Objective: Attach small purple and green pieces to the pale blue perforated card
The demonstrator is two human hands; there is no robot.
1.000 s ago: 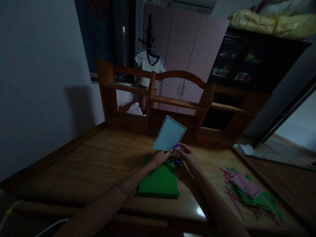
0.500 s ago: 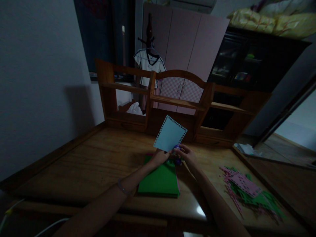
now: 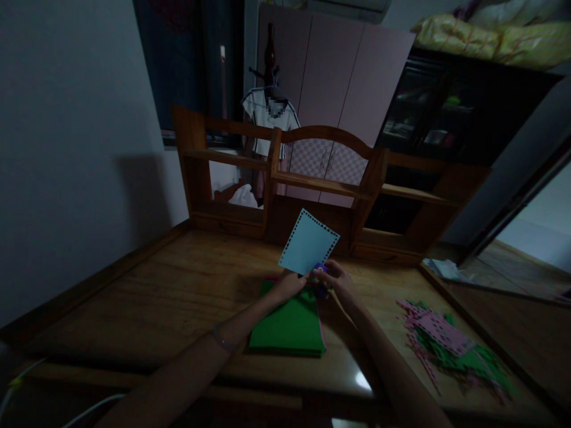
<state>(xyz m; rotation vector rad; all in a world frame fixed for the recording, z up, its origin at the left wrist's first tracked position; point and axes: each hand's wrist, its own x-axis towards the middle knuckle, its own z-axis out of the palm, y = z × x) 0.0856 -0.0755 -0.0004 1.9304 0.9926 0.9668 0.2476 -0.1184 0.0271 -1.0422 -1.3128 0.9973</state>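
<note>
A light blue sheet of paper (image 3: 308,242) stands tilted above the desk, with rows of small punched holes along several edges. My left hand (image 3: 289,286) is closed on its lower corner. In my right hand (image 3: 341,283) is a small purple paper punch (image 3: 320,270), held at the sheet's lower right edge. My fingers partly cover the punch, and dim light hides its details. Under my hands lies a stack of green paper (image 3: 288,327), with a bit of pink showing at its edges.
Pink and green punched paper and strips (image 3: 446,339) lie heaped at the desk's right. A wooden shelf unit (image 3: 321,184) borders the back of the wooden desk (image 3: 147,291). A white cable (image 3: 96,407) hangs near the front left corner.
The blue sheet and my right hand with the punch have shifted very slightly. Both hands keep their hold.
</note>
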